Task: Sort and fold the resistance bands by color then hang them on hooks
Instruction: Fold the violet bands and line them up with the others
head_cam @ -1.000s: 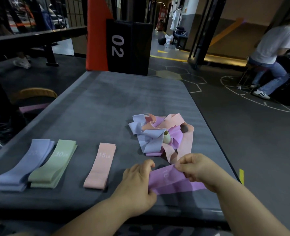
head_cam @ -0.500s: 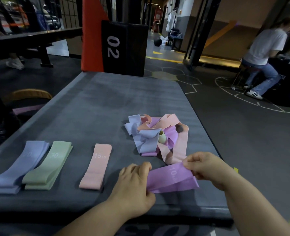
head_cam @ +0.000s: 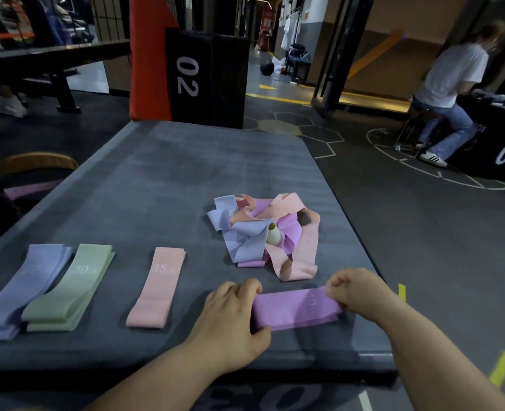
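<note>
A purple band (head_cam: 295,308) lies flat across the near edge of the grey mat (head_cam: 162,185). My left hand (head_cam: 230,318) pinches its left end and my right hand (head_cam: 357,292) pinches its right end. Just behind it sits a tangled pile of bands (head_cam: 263,232) in blue, pink and purple. To the left lie folded bands in a row: a pink band (head_cam: 157,286) marked 15, a green band (head_cam: 67,289) marked 30, and a blue band (head_cam: 20,292) at the far left.
A black and orange padded block (head_cam: 203,78) marked 02 stands at the mat's far end. A person in a white shirt (head_cam: 449,84) sits at the right by a dark table. A wooden chair back (head_cam: 32,161) shows at the left.
The purple band, held slanted and partly folded before, now lies stretched flat and level between my hands. My right hand has moved right and down toward the mat.
</note>
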Demonstrator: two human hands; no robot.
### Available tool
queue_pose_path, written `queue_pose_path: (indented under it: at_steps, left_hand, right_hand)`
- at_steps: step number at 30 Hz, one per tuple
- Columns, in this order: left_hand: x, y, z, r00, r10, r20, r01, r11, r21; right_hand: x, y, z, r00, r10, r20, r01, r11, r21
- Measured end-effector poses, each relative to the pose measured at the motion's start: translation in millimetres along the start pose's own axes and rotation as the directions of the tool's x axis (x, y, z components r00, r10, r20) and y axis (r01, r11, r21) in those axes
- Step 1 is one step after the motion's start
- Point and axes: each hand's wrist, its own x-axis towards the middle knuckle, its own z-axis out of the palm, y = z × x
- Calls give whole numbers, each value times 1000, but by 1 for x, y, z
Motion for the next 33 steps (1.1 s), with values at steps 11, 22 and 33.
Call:
queue_pose_path:
  at_steps: [11, 22, 33]
  left_hand:
    - [3, -1, 2, 999, -7, -45, 6, 999, -42]
    - [5, -2, 2, 999, 25, -40, -27, 999, -39]
    - [2, 2, 8, 1000, -10, -5, 10, 999, -36]
  right_hand:
    - [-4, 0, 5, 1000, 9, 4, -8, 988, -151]
    - [-8, -3, -1, 985, 130, 116, -133, 991, 19]
    - [-6, 0, -5, 991, 80, 110, -93, 989, 118]
